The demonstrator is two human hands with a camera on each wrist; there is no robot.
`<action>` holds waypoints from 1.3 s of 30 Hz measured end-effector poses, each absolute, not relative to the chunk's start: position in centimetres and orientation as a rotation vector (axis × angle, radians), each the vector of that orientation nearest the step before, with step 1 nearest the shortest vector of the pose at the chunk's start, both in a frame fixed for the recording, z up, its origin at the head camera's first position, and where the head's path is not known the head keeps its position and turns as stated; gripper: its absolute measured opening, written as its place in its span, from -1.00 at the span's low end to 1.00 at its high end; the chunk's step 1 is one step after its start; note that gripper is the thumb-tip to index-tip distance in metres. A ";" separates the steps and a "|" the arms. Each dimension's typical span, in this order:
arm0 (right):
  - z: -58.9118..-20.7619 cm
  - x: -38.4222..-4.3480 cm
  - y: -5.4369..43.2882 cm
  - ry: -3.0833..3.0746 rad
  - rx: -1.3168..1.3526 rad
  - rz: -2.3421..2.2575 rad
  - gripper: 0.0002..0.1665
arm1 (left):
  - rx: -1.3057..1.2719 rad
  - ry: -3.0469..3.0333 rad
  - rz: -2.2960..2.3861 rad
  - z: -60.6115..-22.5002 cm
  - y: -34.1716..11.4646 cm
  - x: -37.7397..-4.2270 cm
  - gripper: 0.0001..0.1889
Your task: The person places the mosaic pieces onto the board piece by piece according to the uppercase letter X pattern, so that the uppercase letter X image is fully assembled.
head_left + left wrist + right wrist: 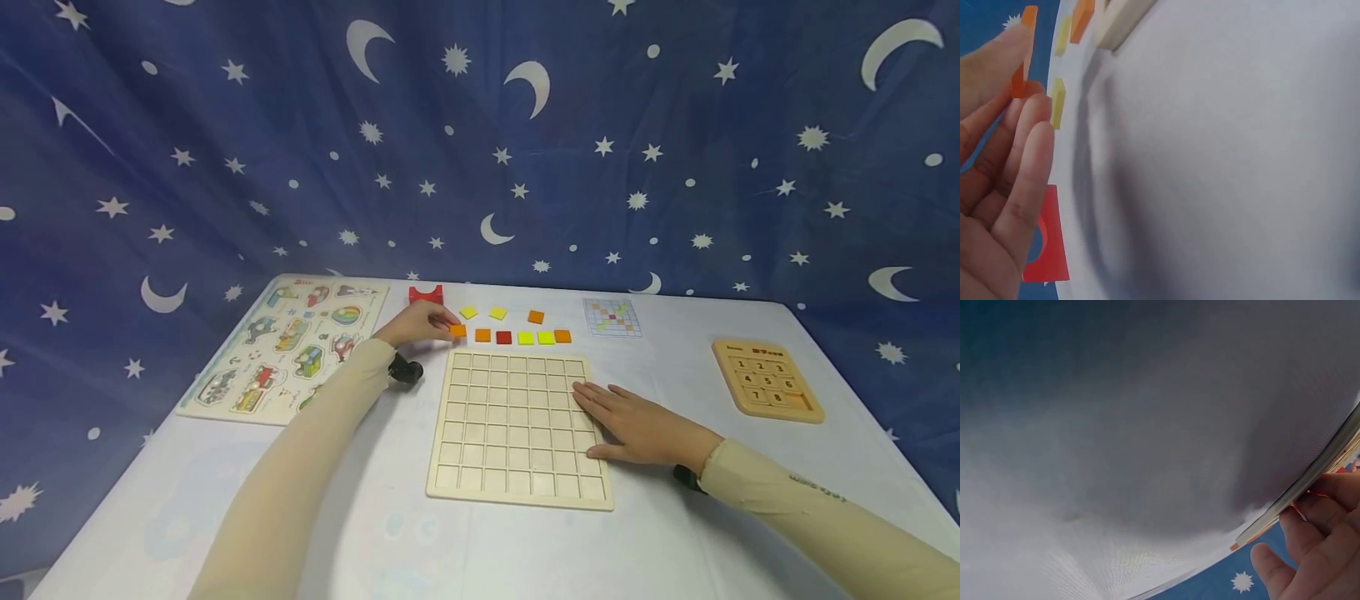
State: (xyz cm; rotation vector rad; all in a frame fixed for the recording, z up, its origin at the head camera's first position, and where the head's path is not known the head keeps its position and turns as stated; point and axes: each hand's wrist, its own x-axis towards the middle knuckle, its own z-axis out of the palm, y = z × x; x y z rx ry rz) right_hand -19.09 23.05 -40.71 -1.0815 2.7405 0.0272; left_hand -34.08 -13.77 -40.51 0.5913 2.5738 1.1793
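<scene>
Between thumb and fingers my left hand (420,323) pinches an orange square tile (457,331), held at the left end of a row of tiles. The left wrist view shows this tile (1019,84) edge-on, above the tabletop. Along the row lie another orange tile (482,335), a red tile (503,337), two yellow tiles (525,338) and an orange tile (562,337). My right hand (637,423) rests with extended fingers on the right edge of a pale wooden grid board (517,425), whose squares hold no tiles.
Behind the row lie two yellow tiles (497,313) and an orange tile (536,317). A red notched piece (426,294) stands beyond my left hand. A picture puzzle board (300,337) lies left; a patterned grid card (612,317) and wooden number puzzle (768,379) lie right.
</scene>
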 end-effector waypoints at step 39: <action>-40.7 -19.0 22.9 2.743 -1.044 -0.023 0.03 | 0.691 2.519 1.045 -40.3 -11.4 -29.2 -0.71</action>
